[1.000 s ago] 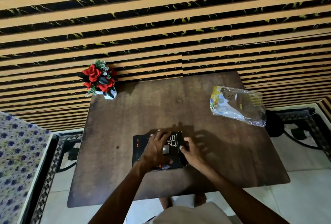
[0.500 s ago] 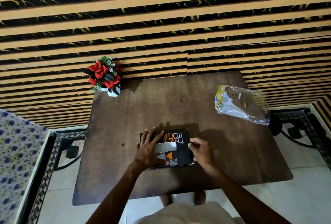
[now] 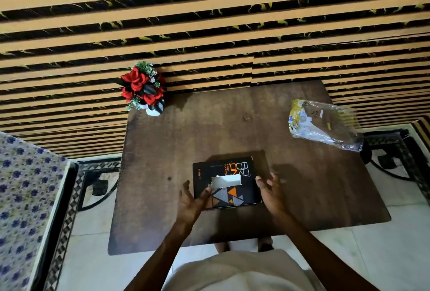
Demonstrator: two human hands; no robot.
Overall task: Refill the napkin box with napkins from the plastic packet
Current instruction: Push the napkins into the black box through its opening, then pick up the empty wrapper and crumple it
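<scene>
- Both hands are seen lifted off the box lid since half a second ago, when the left palm lay flat on it and the right hand gripped its right edge; the box itself is unchanged in place.
- At far left, a cloth with a blue floral print [image 3: 21, 197] is seen beside the table.
- A small bouquet of red artificial roses in a white pot [image 3: 144, 89] is set on the far left corner of the dark brown wooden table [image 3: 162, 155], against the striped orange-and-black wall.
- The left hand [image 3: 192, 202] is held open with fingers spread at the near left corner of the box; its thumb overlaps the lid's edge, and whether it touches cannot be told. Nothing is grasped.
- The flat black cardboard napkin box with orange and grey triangles [image 3: 225, 181] is lying near the front edge of the table, between the two hands, with a white napkin [image 3: 226, 180] showing at its top slot.
- The right hand [image 3: 271, 194] is held just beside the box's right edge, fingers loosely curled and open, empty.
- The crumpled clear plastic packet with yellow print [image 3: 323, 124] is lying at the far right of the table, well apart from the box.
</scene>
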